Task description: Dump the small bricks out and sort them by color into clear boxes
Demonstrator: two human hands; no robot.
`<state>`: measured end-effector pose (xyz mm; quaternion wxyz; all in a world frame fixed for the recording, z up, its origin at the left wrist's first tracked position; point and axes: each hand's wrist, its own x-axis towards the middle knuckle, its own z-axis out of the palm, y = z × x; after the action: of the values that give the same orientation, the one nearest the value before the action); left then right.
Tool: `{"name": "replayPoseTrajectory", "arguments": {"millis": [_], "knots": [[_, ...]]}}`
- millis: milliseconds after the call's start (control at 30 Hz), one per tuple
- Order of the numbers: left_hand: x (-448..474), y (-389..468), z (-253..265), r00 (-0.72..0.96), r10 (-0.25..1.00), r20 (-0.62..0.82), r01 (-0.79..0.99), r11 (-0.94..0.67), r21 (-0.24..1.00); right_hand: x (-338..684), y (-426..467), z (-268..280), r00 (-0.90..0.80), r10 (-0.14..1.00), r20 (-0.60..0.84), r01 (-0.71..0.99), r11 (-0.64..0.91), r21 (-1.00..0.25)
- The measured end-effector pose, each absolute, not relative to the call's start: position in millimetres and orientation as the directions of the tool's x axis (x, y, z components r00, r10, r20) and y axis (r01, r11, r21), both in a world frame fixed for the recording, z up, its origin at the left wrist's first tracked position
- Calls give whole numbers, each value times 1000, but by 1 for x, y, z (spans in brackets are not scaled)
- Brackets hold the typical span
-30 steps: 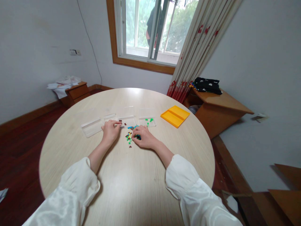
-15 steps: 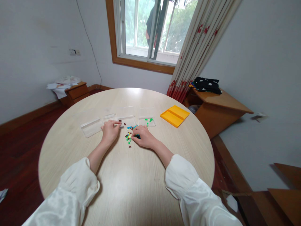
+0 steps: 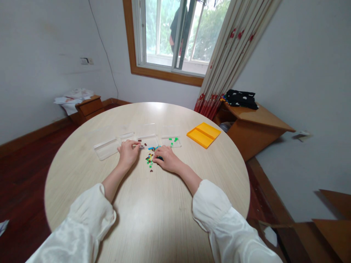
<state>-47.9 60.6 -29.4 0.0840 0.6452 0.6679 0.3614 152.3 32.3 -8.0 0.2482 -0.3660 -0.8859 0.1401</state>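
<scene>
My left hand (image 3: 128, 152) hovers at the near left corner of a clear plastic box (image 3: 150, 140), its thumb and forefinger curved and slightly apart with nothing visible between them. Several small brown bricks (image 3: 145, 144) lie in that box. My right hand (image 3: 168, 159) rests on the right side of a loose pile of tiny coloured bricks (image 3: 149, 159), in green, yellow, blue, white and brown. Its fingers are closed together at the pile; whatever they pinch is hidden. Behind it, another clear box (image 3: 178, 143) holds several green bricks (image 3: 176, 139).
Further left on the round table (image 3: 153, 212) are a long clear box (image 3: 105, 149) and a small clear one (image 3: 127, 135). Transparent lids stand or lie behind the boxes. A yellow two-part tray (image 3: 204, 135) lies at the right. One brown brick (image 3: 151, 171) sits nearer me.
A small brown brick at my left fingertips has dropped into the clear box, and those fingers have loosened slightly. My right hand stays at the pile with hardly any movement.
</scene>
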Motion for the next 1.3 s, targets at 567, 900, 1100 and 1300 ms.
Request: {"name": "replayPoseTrajectory", "arguments": {"millis": [567, 900, 1100, 1300], "knots": [[-40, 52, -18, -229, 901, 369, 760, -72, 646, 153, 29, -8, -586, 713, 384, 579, 700, -418], [-38, 50, -14, -236, 905, 354, 762, -54, 645, 153, 28, -7, -585, 715, 384, 568, 699, -435], [-37, 49, -14, -234, 908, 348, 763, -50, 644, 153, 29, -6, -602, 714, 359, 564, 698, -441], [-38, 49, -15, -214, 898, 385, 755, -98, 648, 153, 30, -8, -589, 732, 342, 572, 677, -463]]}}
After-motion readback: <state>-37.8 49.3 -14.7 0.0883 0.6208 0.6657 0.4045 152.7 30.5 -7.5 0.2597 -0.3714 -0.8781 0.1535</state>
